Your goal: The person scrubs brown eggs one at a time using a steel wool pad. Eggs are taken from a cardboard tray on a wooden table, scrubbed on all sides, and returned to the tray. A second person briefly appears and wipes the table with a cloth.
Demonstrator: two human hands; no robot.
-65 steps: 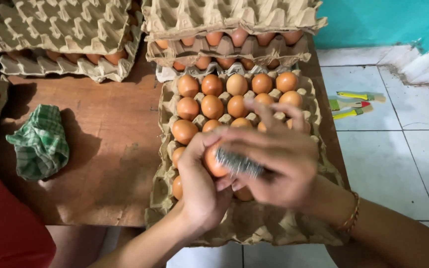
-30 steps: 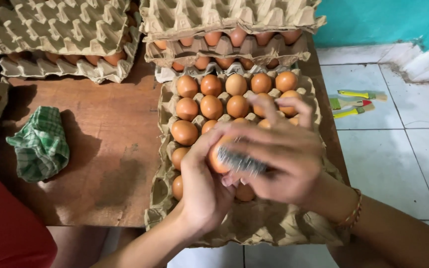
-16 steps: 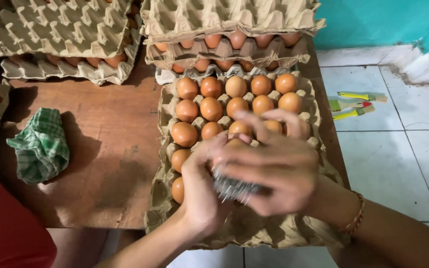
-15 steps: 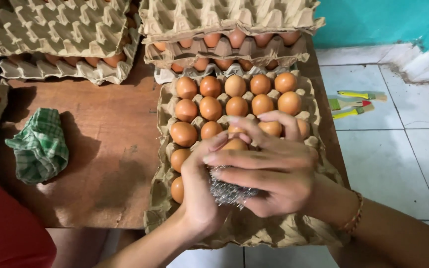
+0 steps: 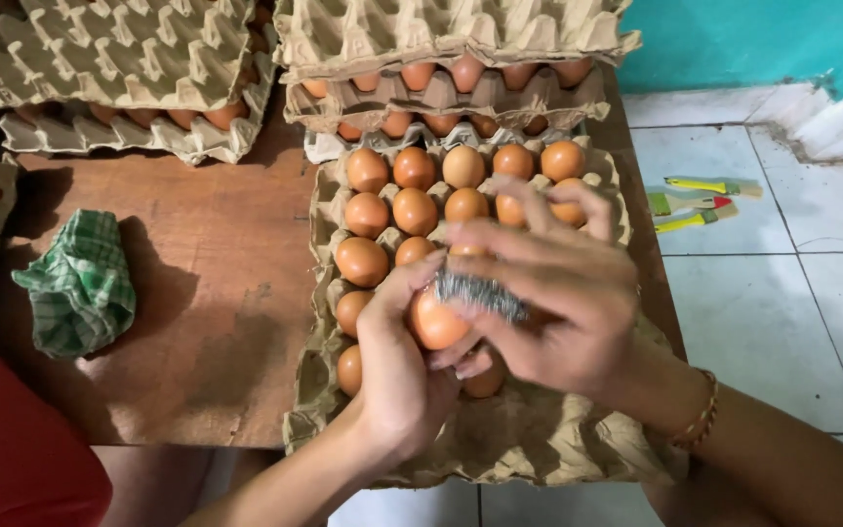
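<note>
A worn wooden surface carries everything, with white floor tiles to its right. On it, the largest things are the stacked cardboard egg trays at the far edge and another stack at the far left, brown eggs showing between their layers. In front of them lies an open tray of grey-brown pulp, its far rows filled with brown eggs and its near cups bare. A crumpled green checked cloth rests on the wood well to the left of this tray. Above the tray's middle, the left hand is cupped around a single egg, fingers curled up its side and gripping it. That egg is smooth, orange-brown and slightly glossy, with only its upper face visible between the two hands. The right hand is closed on a small wad of what looks like grey steel wool, blurred here, pinching it with fingertips and pressing it against the egg's top. On the floor tiles lie a few small yellow and green tools.
</note>
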